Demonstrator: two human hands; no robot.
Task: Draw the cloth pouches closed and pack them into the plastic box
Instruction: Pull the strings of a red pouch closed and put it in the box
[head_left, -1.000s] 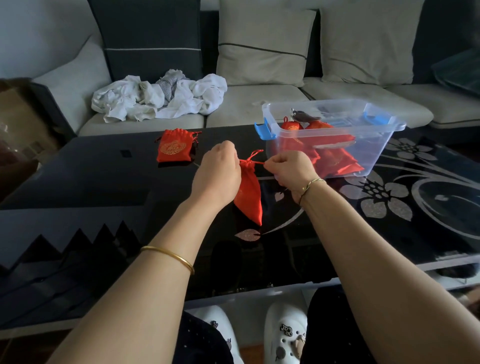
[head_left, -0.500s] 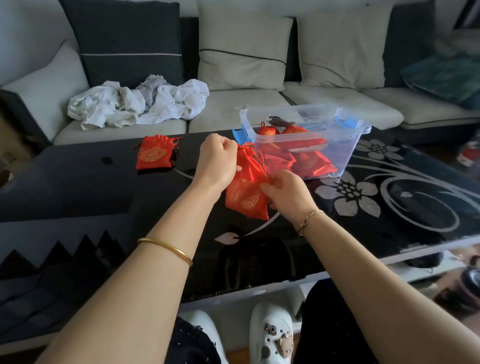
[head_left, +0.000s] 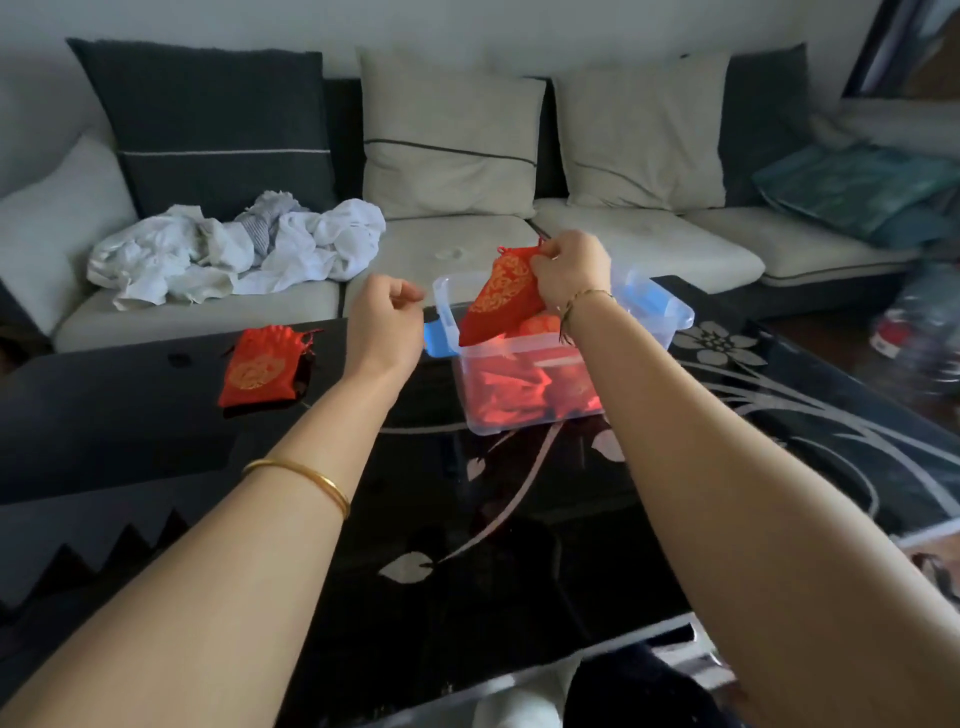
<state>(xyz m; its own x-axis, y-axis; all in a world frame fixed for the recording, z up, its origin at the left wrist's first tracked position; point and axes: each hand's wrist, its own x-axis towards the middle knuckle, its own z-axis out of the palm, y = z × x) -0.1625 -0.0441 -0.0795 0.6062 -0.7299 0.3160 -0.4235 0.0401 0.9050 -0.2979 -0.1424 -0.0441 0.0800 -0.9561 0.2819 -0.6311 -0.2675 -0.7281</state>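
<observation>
My right hand (head_left: 569, 270) pinches the drawn top of a red cloth pouch (head_left: 501, 299) with gold embroidery and holds it over the clear plastic box (head_left: 519, 421), its lower end inside the rim. Several red pouches lie in the box. My left hand (head_left: 387, 322) hovers just left of the box with loosely curled fingers and holds nothing. Another red pouch (head_left: 260, 371) lies flat on the black glass table (head_left: 130, 431), to the left.
The box has blue latches (head_left: 439, 338) on its ends. Behind the table stands a sofa (head_left: 457, 249) with cushions and a heap of white cloth (head_left: 234, 249). A teal cushion (head_left: 852, 187) and a blurred object lie at the right.
The left hand has let go of the pouch and drawn back. The right hand has lifted the pouch up and across to above the box.
</observation>
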